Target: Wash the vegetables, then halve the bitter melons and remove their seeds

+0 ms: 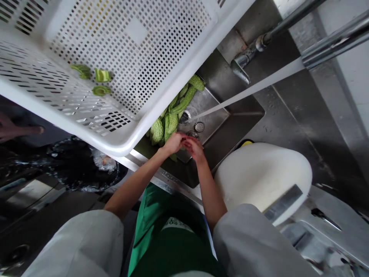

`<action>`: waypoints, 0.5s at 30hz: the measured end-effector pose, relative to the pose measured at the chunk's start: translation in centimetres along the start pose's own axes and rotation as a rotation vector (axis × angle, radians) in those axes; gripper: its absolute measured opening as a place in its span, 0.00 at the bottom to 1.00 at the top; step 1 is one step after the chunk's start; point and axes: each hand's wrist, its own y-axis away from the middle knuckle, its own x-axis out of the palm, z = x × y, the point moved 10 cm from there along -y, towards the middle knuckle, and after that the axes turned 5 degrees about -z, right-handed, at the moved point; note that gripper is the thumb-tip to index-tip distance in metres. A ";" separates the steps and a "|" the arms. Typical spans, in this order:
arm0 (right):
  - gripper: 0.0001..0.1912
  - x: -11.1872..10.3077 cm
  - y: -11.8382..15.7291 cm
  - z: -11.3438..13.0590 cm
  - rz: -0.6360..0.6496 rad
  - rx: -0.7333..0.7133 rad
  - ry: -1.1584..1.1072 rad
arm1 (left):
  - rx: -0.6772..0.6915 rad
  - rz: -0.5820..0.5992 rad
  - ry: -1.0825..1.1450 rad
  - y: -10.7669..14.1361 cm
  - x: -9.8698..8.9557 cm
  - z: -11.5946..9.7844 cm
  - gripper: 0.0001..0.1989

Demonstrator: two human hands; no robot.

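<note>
L hand (174,143) and R hand (193,147) brought together over the sink (218,131), fingertips bunched and curled, meeting or nearly so; too small and blurred to tell whether pinching anything. Nearest to both, esp. L: bitter melons (186,100), heaped in the sink along its basket side; contact w/ L not certain.

Handling (judgement): whole melons prob. fairly light each, firm but w/ some give, ridged skin good for grip yet slippery when wet. Best hold: round the thick middle, one at a time, w/ fingers wrapped, not pinched at the narrow tip. Apt to bruise or snap if squeezed or bent hard, apt to slide off the pile if pulled from below.

Containers: sink w/ melons, a round strainer (199,127) on the floor of it, and a water stream (253,88) from the pipe (323,50) falling near the melons. White plastic basket (123,149), perforated, overhanging part of the sink; inside, near its lower L side, 3 short green pieces (102,75), prob. cut melon, hollow-looking, likely lighter and easier to crush than whole ones. Black bin bag (83,165) beyond the basket's near edge, open, w/ crumpled clear plastic (104,161) inside. Thick white chopping board (259,169) on the counter (269,115), R of sink, w/ broad blade (284,202) flat on top.
</note>
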 end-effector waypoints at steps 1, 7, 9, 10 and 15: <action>0.07 0.6 0.5 -0.2 0.028 0.016 0.006 | -0.004 -0.022 0.000 0.4 -0.6 0.3 0.09; 0.12 4.6 2.7 -0.8 0.346 0.059 0.007 | -0.030 -0.317 0.042 4.8 -7.3 0.9 0.09; 0.13 4.4 1.4 0.2 0.315 0.021 -0.008 | -0.061 -0.476 0.023 8.6 -10.7 0.3 0.10; 0.12 3.8 0.1 1.1 0.246 -0.011 -0.027 | -0.091 -0.555 -0.003 11.0 -12.3 0.0 0.10; 0.05 1.1 -6.8 5.1 -0.069 -0.029 -0.095 | -0.415 -0.895 -0.309 26.9 -19.1 3.3 0.11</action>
